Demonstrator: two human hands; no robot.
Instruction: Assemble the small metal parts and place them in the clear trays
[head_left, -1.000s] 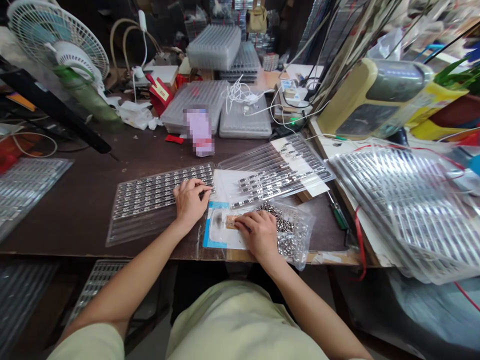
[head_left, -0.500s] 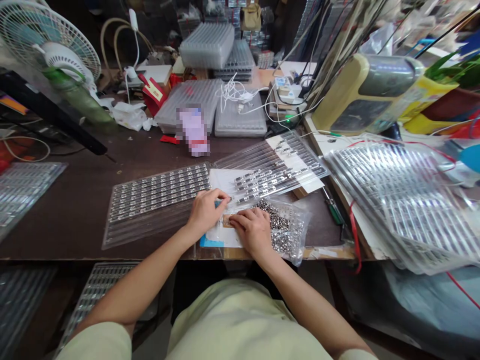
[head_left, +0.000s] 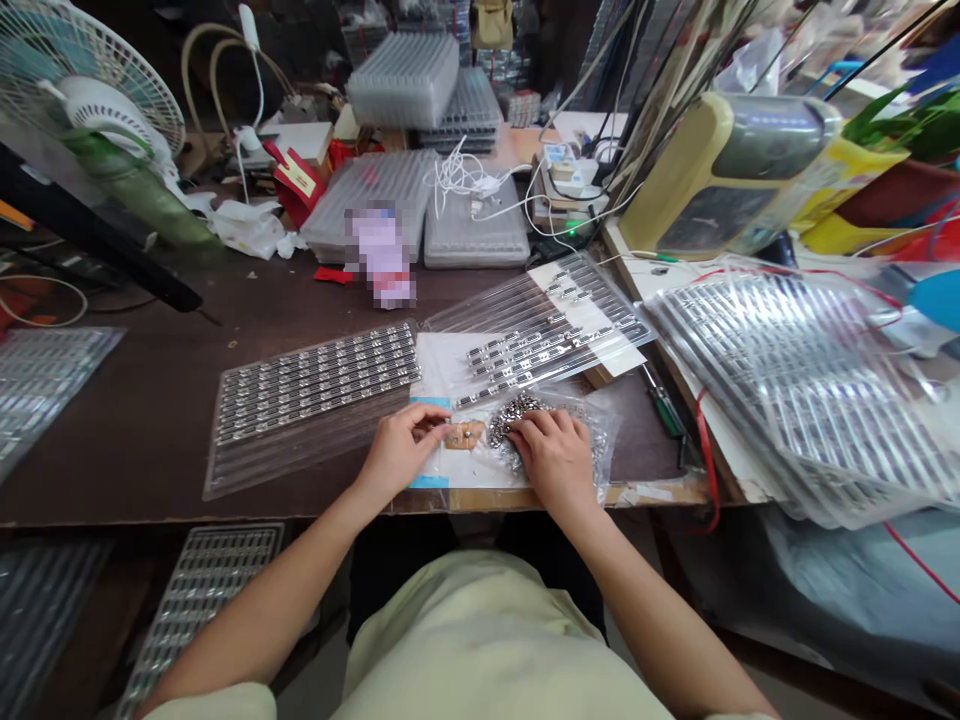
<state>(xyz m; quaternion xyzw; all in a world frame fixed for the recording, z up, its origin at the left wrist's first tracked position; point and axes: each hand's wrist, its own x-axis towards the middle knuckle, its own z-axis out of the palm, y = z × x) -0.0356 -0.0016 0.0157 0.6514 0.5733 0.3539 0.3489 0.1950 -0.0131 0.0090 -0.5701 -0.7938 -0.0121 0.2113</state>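
My left hand (head_left: 401, 447) rests near the table's front edge with its fingers pinched beside a small brown block (head_left: 459, 434) lying on white paper (head_left: 450, 366). What the pinch holds is too small to make out. My right hand (head_left: 553, 452) lies on a pile of small shiny metal parts (head_left: 510, 412) spread on a clear plastic bag (head_left: 607, 430), fingers curled into the pile. To the left lies a clear ribbed tray (head_left: 315, 385) filled with rows of metal parts. A second ribbed tray (head_left: 540, 325), partly filled, lies behind the pile.
Stacks of ribbed trays (head_left: 795, 380) fill the right side. A green-handled screwdriver (head_left: 664, 405) lies beside the bag. A fan (head_left: 97, 110) stands at the back left, a yellow machine (head_left: 742, 170) at the back right. More trays (head_left: 405, 200) and white cables (head_left: 469, 185) sit behind.
My left hand moved from the filled tray over to the brown block. My right hand shifted right, off the block and onto the pile of metal parts.
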